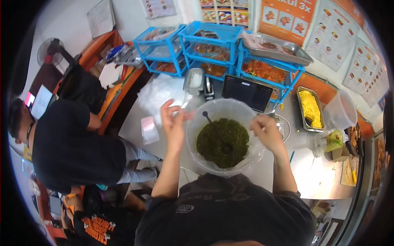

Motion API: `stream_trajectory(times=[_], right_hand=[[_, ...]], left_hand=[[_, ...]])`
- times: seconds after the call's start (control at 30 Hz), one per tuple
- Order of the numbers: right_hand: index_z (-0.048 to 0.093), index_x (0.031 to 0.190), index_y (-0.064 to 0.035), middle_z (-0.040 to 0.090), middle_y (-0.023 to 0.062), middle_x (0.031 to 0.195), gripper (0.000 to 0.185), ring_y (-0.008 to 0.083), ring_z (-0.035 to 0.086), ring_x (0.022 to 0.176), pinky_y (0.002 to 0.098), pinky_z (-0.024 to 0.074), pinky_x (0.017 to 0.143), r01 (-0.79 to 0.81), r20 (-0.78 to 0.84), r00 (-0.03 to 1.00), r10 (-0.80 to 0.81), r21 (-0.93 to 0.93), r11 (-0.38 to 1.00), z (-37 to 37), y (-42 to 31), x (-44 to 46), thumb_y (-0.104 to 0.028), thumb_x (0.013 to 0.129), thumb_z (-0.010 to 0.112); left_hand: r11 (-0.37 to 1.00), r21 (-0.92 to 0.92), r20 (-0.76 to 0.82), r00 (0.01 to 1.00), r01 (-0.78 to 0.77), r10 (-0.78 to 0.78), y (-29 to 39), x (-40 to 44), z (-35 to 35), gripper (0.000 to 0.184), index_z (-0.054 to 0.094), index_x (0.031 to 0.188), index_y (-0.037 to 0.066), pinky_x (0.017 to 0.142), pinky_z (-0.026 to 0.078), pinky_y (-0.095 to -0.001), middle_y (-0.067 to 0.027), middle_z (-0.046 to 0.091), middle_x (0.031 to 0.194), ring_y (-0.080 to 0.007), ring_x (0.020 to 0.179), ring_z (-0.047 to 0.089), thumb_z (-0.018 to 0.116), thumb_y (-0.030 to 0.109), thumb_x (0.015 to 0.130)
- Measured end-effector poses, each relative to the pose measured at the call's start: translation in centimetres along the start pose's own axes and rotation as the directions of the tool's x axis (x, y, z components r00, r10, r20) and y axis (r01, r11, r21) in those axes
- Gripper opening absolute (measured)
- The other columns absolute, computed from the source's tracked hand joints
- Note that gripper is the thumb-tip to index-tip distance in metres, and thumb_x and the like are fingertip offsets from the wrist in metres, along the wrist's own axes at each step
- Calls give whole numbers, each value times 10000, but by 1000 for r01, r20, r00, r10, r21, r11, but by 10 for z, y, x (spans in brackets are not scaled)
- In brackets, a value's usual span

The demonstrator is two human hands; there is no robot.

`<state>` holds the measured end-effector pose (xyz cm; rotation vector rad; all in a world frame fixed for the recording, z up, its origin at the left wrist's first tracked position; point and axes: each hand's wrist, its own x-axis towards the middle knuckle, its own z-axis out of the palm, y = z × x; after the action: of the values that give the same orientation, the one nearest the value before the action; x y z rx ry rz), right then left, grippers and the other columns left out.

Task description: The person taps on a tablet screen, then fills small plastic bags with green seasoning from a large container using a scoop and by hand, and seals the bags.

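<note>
A large translucent tub [191, 141] stands in front of me, holding a dark green chopped mixture [213, 135] with a black-handled utensil [207, 117] sticking up in it. My left hand [173, 121] is raised at the tub's left side, its fingers partly spread, with a small pinkish clear piece [189, 115] at its fingertips. Over the right rim is my right hand [264, 128], fingers curled together; what they hold, if anything, is too small to make out. Clear plastic bags [158, 93] lie behind my left hand, and a flat pack of clear bags [150, 130] lies left of it.
Behind the tub are a tablet [247, 93], a metal container [194, 80] and blue racks [211, 30]. A tray of yellow food [310, 107] and an empty tub [341, 108] stand right. A person in black [78, 143] is at the left, another [102, 225] lower left.
</note>
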<state>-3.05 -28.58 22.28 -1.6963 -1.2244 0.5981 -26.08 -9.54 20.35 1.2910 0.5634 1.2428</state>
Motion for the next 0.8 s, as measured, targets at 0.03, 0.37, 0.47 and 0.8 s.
stream_trajectory(times=[0.03, 0.37, 0.47, 0.8], right_hand=[[537, 1138, -3, 623, 49, 829, 292, 113, 554, 724, 251, 428, 659, 126, 31, 992, -125, -24, 992, 11, -14, -6, -133, 896, 638], [546, 1197, -10, 635, 48, 1029, 289, 93, 578, 887, 220, 447, 710, -112, 156, 987, 27, 562, 820, 58, -38, -12, -137, 943, 599], [562, 1158, -15, 640, 59, 1009, 252, 100, 588, 845, 224, 451, 674, -159, 190, 981, 40, 669, 726, 67, -41, -14, -151, 948, 591], [407, 1331, -31, 603, 110, 1038, 430, 175, 599, 873, 266, 461, 636, -289, 204, 955, 216, 808, 514, 85, -75, -26, -146, 955, 581]], left_hand=[[998, -44, 50, 998, 38, -36, 2, -5, 8, 420, 373, 1320, 40, 783, 520, -317, -33, 546, 987, -201, 845, 649, 553, 62, 942], [840, -402, 307, 918, 364, -251, 13, -51, 37, 371, 379, 1296, 34, 715, 534, -289, -28, 566, 976, -139, 803, 634, 535, 70, 962], [835, -404, 291, 918, 374, -270, 9, -55, 35, 360, 401, 1294, 43, 744, 527, -288, -29, 567, 970, -129, 829, 616, 531, 67, 959], [828, -429, 356, 910, 361, -213, 18, -55, 25, 327, 456, 1227, 54, 655, 544, -260, -26, 543, 965, -136, 740, 649, 585, 75, 927]])
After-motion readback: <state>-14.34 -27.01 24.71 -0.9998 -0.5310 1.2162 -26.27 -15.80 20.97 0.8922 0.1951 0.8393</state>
